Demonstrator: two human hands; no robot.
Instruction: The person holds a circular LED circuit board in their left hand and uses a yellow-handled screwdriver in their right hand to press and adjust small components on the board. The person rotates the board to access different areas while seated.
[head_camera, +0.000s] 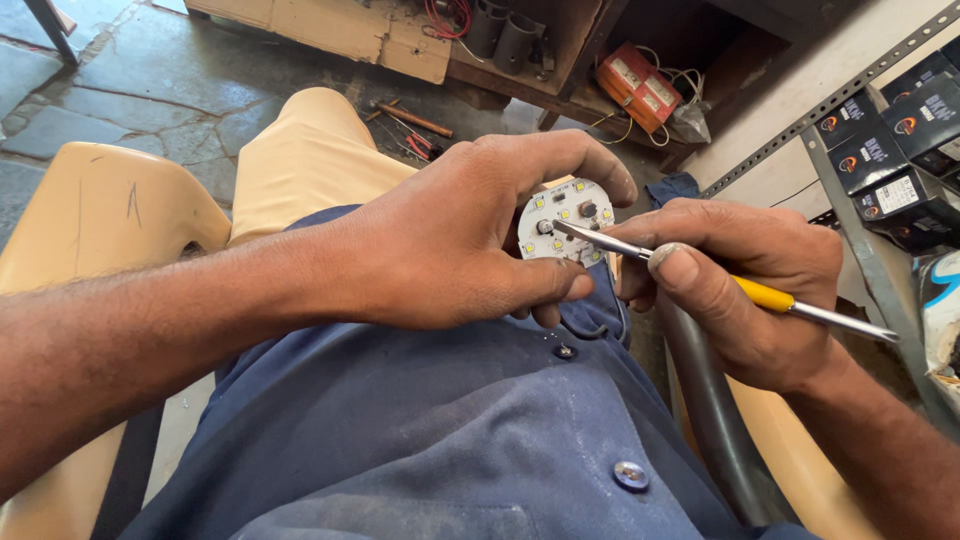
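Observation:
My left hand (470, 235) grips a small round white circuit board (563, 222) studded with yellow light chips, pinched between thumb and fingers at its rim. My right hand (745, 280) holds a thin metal tool with a yellow sleeve (765, 296) like a pen. The tool's tip touches the middle of the board's face. Both hands hover above my lap, over a blue buttoned shirt (470, 420) and tan trousers (300, 160).
I sit in a cream plastic chair (100, 220). On the stone floor ahead lie hand tools (410, 125) and an orange box with wires (635, 85). A metal rack with black boxes (895, 140) stands at right. A dark hose (715, 420) runs beside my right leg.

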